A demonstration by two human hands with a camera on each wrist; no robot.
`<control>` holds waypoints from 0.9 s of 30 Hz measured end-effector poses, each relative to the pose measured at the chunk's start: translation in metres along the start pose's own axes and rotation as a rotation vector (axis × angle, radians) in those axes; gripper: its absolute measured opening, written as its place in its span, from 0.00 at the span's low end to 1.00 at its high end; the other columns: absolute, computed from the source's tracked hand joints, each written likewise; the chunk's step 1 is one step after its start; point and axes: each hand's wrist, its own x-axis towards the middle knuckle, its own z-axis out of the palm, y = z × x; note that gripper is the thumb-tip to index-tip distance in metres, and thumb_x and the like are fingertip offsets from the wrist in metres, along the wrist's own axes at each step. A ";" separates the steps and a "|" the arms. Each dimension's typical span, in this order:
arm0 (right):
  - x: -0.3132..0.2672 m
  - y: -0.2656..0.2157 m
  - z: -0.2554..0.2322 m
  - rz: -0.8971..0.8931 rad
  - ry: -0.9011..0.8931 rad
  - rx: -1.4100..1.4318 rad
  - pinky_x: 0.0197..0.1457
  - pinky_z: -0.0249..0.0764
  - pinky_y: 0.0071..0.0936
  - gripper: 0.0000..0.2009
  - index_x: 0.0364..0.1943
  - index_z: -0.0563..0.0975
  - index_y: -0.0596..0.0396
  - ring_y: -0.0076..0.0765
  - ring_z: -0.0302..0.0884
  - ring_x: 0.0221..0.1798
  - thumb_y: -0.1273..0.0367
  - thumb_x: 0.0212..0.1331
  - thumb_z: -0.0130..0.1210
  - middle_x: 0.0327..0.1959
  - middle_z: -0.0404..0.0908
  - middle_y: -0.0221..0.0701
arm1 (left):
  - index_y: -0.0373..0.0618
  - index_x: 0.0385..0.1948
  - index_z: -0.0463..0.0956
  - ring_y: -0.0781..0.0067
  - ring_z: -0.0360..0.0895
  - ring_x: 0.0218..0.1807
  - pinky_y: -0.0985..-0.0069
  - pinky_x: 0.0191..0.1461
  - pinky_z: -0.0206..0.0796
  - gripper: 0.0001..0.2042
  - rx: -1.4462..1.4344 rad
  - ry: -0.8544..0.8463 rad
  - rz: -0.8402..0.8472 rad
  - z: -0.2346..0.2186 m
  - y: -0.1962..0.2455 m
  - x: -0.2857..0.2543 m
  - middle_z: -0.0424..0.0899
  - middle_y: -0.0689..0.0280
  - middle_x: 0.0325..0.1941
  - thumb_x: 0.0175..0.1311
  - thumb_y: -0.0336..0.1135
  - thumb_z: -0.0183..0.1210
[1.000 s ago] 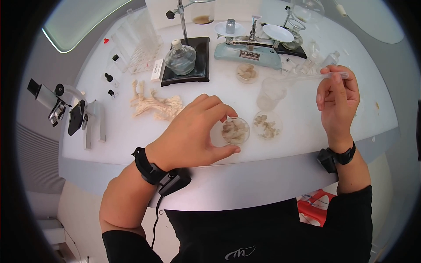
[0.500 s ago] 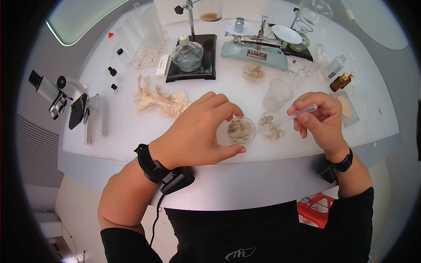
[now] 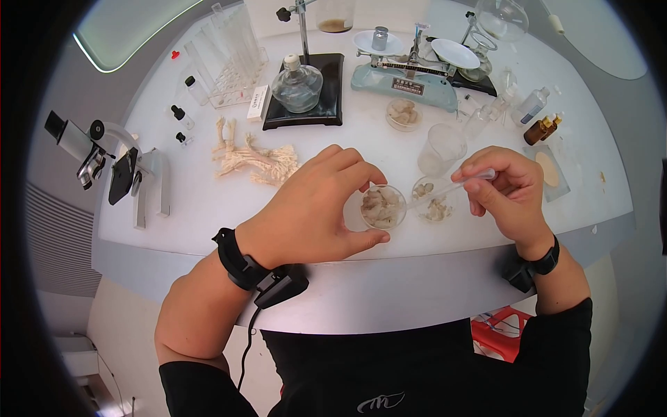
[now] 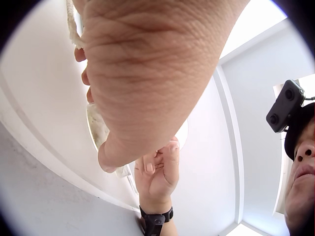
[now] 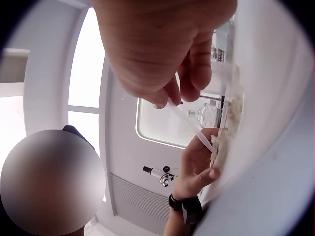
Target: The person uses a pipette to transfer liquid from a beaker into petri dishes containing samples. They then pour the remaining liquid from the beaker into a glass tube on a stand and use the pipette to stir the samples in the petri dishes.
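Observation:
My left hand (image 3: 306, 208) curves its fingers and thumb around the sides of a petri dish (image 3: 389, 227) holding pale grey-brown soft lumps (image 3: 381, 206). My right hand (image 3: 511, 198) pinches a clear plastic dropper (image 3: 462, 183) near its bulb end. The dropper slants down to the left, its tip right at the held dish's right rim. In the right wrist view, the dropper (image 5: 192, 127) points down toward the lumps beside my left hand (image 5: 189, 172). Beneath the dropper in the head view sits a second petri dish (image 3: 420, 210) with smaller lumps.
A plastic beaker (image 3: 445, 147) stands behind the second dish, and a third petri dish (image 3: 403, 129) farther back. A balance (image 3: 403, 87), a spirit lamp (image 3: 297, 89) on a stand base and a test tube rack (image 3: 236, 87) line the back. A microscope (image 3: 125, 167) stands left.
My right hand has come down and left from beyond the beaker, bringing the dropper tip to the held dish. Since half a second ago it has barely moved. My left hand keeps its hold.

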 end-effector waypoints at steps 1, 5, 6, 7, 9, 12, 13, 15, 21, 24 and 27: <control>0.000 0.000 0.000 -0.004 0.012 -0.033 0.31 0.80 0.16 0.06 0.50 0.89 0.60 0.17 0.83 0.31 0.78 0.74 0.70 0.49 0.94 0.38 | 0.44 0.57 0.85 0.54 0.79 0.55 0.61 0.61 0.74 0.28 0.002 0.000 0.002 0.000 0.000 0.000 0.82 0.60 0.48 0.56 0.42 0.84; 0.001 0.000 -0.001 -0.002 0.020 -0.059 0.32 0.80 0.16 0.05 0.49 0.89 0.60 0.17 0.84 0.31 0.77 0.74 0.71 0.48 0.95 0.37 | 0.44 0.57 0.85 0.54 0.79 0.55 0.61 0.61 0.75 0.28 -0.001 0.001 0.000 0.000 0.000 0.000 0.82 0.60 0.48 0.56 0.42 0.84; 0.002 -0.001 -0.002 -0.023 0.014 -0.106 0.32 0.80 0.16 0.04 0.48 0.90 0.60 0.17 0.85 0.32 0.77 0.74 0.71 0.47 0.95 0.37 | 0.44 0.57 0.85 0.54 0.80 0.55 0.61 0.61 0.75 0.28 -0.001 0.003 0.000 0.000 0.000 0.000 0.82 0.60 0.48 0.56 0.42 0.84; 0.002 -0.001 -0.003 -0.044 0.008 -0.153 0.32 0.81 0.17 0.03 0.47 0.90 0.60 0.18 0.86 0.33 0.77 0.74 0.71 0.47 0.95 0.38 | 0.44 0.57 0.85 0.54 0.80 0.55 0.61 0.61 0.75 0.28 -0.001 0.004 -0.001 0.000 0.000 0.000 0.82 0.60 0.48 0.56 0.42 0.84; 0.002 -0.003 -0.003 -0.049 0.010 -0.163 0.32 0.81 0.17 0.03 0.46 0.90 0.60 0.18 0.87 0.33 0.77 0.73 0.71 0.46 0.96 0.38 | 0.44 0.57 0.85 0.54 0.80 0.55 0.61 0.61 0.75 0.28 0.003 0.000 -0.004 0.000 0.000 0.000 0.82 0.60 0.48 0.56 0.42 0.84; 0.000 -0.002 -0.004 -0.063 0.010 -0.177 0.32 0.81 0.18 0.02 0.45 0.91 0.61 0.19 0.87 0.32 0.78 0.73 0.72 0.46 0.96 0.39 | 0.44 0.57 0.85 0.54 0.80 0.55 0.61 0.62 0.75 0.28 0.006 -0.001 -0.005 0.000 0.000 0.000 0.83 0.60 0.48 0.56 0.42 0.84; 0.000 -0.001 -0.005 -0.072 0.008 -0.182 0.32 0.81 0.18 0.03 0.45 0.91 0.61 0.20 0.87 0.32 0.78 0.73 0.72 0.46 0.96 0.40 | 0.44 0.57 0.85 0.54 0.80 0.55 0.61 0.62 0.75 0.28 0.005 0.001 -0.002 0.000 0.000 0.000 0.83 0.60 0.48 0.56 0.42 0.84; 0.000 -0.003 -0.005 -0.080 0.004 -0.182 0.32 0.81 0.18 0.03 0.45 0.91 0.61 0.20 0.88 0.32 0.78 0.72 0.72 0.46 0.96 0.40 | 0.44 0.57 0.85 0.54 0.80 0.55 0.61 0.62 0.75 0.28 0.004 -0.001 -0.002 0.000 0.000 0.000 0.82 0.60 0.48 0.56 0.42 0.84; 0.000 -0.003 -0.005 -0.092 -0.014 -0.180 0.32 0.82 0.19 0.04 0.45 0.91 0.61 0.20 0.88 0.32 0.78 0.71 0.73 0.45 0.96 0.40 | 0.44 0.57 0.85 0.54 0.79 0.55 0.61 0.62 0.74 0.28 0.001 -0.002 0.000 0.000 0.000 0.000 0.82 0.60 0.48 0.56 0.42 0.84; 0.000 -0.003 -0.004 -0.053 -0.003 -0.141 0.32 0.83 0.19 0.04 0.46 0.91 0.61 0.20 0.88 0.33 0.78 0.71 0.73 0.45 0.96 0.39 | 0.44 0.57 0.84 0.54 0.79 0.55 0.61 0.62 0.74 0.28 0.002 0.001 0.006 0.000 -0.001 0.000 0.82 0.60 0.48 0.56 0.41 0.84; 0.001 -0.003 -0.004 -0.024 0.002 -0.108 0.32 0.83 0.19 0.04 0.46 0.90 0.61 0.19 0.88 0.34 0.78 0.71 0.73 0.45 0.96 0.39 | 0.44 0.57 0.84 0.54 0.79 0.55 0.61 0.62 0.74 0.28 0.001 0.006 0.008 0.000 -0.001 0.000 0.82 0.60 0.48 0.56 0.41 0.83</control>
